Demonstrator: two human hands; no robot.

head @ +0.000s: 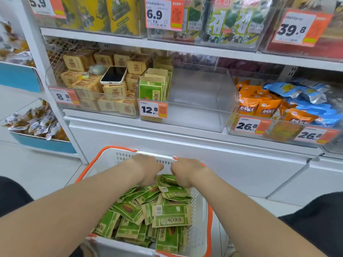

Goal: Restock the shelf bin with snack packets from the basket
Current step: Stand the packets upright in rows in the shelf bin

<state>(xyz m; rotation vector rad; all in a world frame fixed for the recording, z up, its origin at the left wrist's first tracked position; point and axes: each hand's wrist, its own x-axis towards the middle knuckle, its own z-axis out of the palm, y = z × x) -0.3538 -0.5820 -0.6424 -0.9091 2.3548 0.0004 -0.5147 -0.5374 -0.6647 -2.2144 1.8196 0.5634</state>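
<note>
Held left hand (148, 168) and right hand (185, 171) side by side, down among green snack packets (167, 216) — fingers buried, so could not tell whether pinching or spread. Found those heaped in the white, orange-rimmed basket (199, 212) at six o'clock. Faced the clear shelf bin (202, 95) at twelve o'clock — a few upright packets (154, 88) at its nine-o'clock end.

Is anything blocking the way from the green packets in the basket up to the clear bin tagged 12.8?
Nothing visible does. The clear bin is open on top and mostly bare, with a few packets standing at its left end. The phone lies in the neighbouring bin.
</note>
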